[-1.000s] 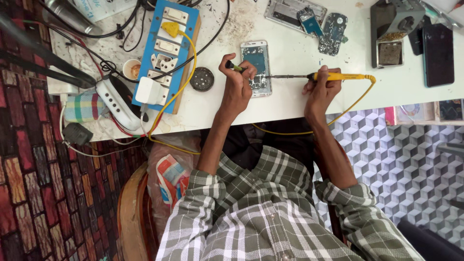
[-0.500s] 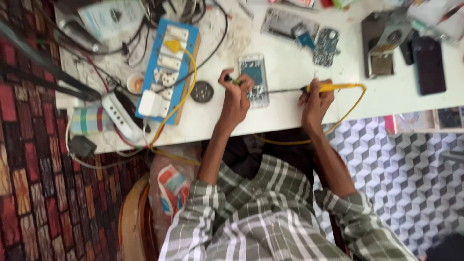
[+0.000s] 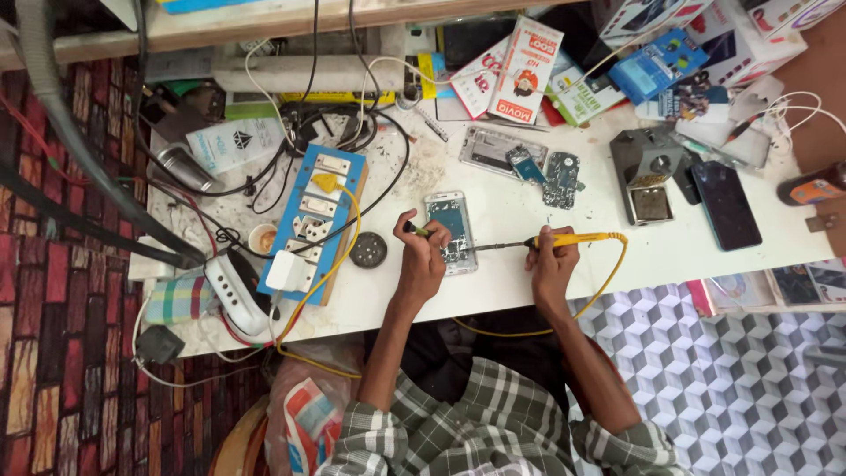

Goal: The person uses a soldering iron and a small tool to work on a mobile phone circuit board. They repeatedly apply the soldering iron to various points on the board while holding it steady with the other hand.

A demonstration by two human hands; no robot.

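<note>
An opened phone (image 3: 450, 231) with its insides exposed lies on the white worktable (image 3: 511, 282). My left hand (image 3: 421, 256) rests at the phone's left edge, fingers closed on a small green-and-yellow tool (image 3: 418, 231). My right hand (image 3: 552, 260) grips a yellow-handled soldering iron (image 3: 571, 239). Its thin metal tip reaches left to the phone's right side. The iron's yellow cord loops off the table's front edge under my right arm.
A blue switchboard (image 3: 310, 220) with plugs and tangled cables sits left, a round black tin (image 3: 368, 249) beside it. Loose circuit boards (image 3: 546, 172), a grey holder (image 3: 646, 172), a dark phone (image 3: 725, 204) and coloured boxes (image 3: 529, 66) fill the back.
The view has pulled back and shifted, showing more of the table's rear. Both hands stay at the phone; the iron's tip remains against its right side.
</note>
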